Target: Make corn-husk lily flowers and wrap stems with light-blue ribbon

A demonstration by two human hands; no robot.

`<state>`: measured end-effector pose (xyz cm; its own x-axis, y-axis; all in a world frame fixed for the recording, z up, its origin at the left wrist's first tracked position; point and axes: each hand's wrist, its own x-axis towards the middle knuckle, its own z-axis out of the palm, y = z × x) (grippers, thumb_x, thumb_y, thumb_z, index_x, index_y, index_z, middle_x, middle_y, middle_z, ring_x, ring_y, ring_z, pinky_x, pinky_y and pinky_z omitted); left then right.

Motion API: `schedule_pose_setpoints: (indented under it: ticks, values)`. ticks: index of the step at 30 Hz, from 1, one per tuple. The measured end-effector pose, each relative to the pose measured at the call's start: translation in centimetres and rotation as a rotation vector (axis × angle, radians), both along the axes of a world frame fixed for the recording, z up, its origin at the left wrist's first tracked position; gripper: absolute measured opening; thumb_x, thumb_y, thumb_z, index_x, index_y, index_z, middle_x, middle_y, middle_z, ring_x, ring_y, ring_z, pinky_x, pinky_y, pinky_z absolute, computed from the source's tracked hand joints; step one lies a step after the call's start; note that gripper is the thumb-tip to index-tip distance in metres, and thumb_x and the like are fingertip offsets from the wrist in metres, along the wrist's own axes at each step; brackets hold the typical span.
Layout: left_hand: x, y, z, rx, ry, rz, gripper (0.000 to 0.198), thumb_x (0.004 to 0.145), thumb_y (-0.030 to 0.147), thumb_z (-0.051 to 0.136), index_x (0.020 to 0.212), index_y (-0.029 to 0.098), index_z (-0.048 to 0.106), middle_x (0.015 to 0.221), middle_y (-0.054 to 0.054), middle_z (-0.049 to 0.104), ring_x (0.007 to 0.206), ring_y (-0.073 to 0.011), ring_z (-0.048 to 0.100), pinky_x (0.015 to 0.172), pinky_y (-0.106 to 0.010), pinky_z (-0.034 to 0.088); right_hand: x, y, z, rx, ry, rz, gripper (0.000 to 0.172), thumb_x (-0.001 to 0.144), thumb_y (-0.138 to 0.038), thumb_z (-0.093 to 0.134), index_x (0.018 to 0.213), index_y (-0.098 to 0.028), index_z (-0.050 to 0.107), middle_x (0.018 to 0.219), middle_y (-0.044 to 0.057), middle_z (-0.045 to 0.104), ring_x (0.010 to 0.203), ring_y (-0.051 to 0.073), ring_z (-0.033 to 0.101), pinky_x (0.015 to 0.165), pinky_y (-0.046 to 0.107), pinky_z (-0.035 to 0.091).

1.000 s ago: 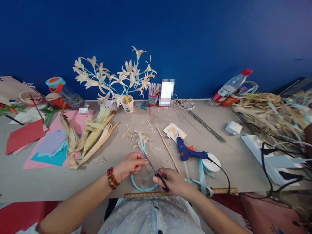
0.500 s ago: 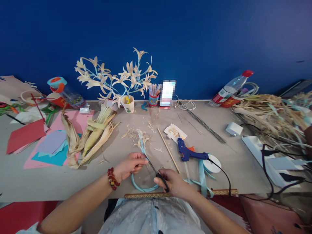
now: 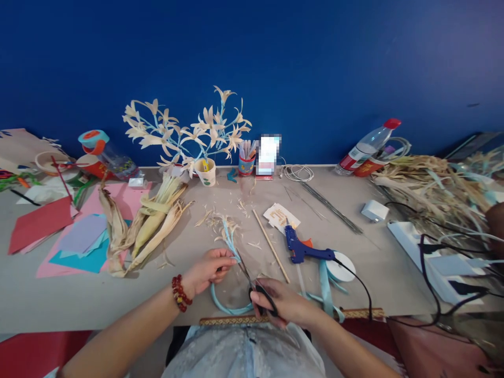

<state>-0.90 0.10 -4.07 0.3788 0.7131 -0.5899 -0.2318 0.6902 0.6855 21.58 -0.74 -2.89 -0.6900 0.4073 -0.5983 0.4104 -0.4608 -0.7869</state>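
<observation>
My left hand [image 3: 210, 268], with a red bead bracelet on its wrist, pinches a light blue wrapped stem [image 3: 230, 242] that ends in pale husk petals lying on the grey table [image 3: 59, 294]. The stem's blue ribbon loops down toward the table's front edge. My right hand [image 3: 281, 300] is closed on black-handled scissors [image 3: 252, 281], whose blades point up and left to the stem just beside my left fingers. Both hands work close to my body at the front middle of the table.
A blue glue gun [image 3: 305, 251] and ribbon roll [image 3: 340, 266] lie right of my hands, a wooden stick [image 3: 270, 244] between. Corn husks [image 3: 151, 223] and coloured paper [image 3: 79, 236] lie left. Husk flowers in a cup [image 3: 207, 170], a bottle [image 3: 368, 144], dried husks [image 3: 433, 184] and a power strip [image 3: 429, 257] stand behind and right.
The view has tipped slightly, shifting everything a little lower in frame. My right hand with the scissors has drawn slightly nearer to me. My left hand keeps its pinch on the stem.
</observation>
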Motion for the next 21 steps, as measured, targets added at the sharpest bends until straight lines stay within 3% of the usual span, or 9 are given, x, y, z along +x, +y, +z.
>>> schedule_pose_setpoints:
  ticks: [12,21]
  values:
    - [-0.1,-0.22,-0.1,0.015,0.01,-0.05,0.031,0.071,0.035,0.076,0.074,0.015,0.052,0.044,0.013,0.039,0.033,0.0002,0.018,0.038,-0.02,0.007,-0.53,0.29,-0.34,0.033,-0.05,-0.018,0.068,0.065,-0.085,0.055,0.077,-0.019,0.045,0.062,-0.005,0.058,0.029,0.002,0.04,0.025,0.016,0.022]
    - [-0.21,-0.36,0.16,0.021,-0.008,-0.051,0.032,0.071,0.036,0.077,0.073,0.016,0.051,0.042,0.014,0.034,0.034,-0.0005,0.016,0.038,-0.021,0.005,-0.78,0.18,-0.42,0.207,-0.152,0.029,0.063,0.072,-0.081,0.055,0.076,-0.019,0.044,0.062,-0.004,0.056,0.034,0.005,0.045,0.027,0.016,0.027]
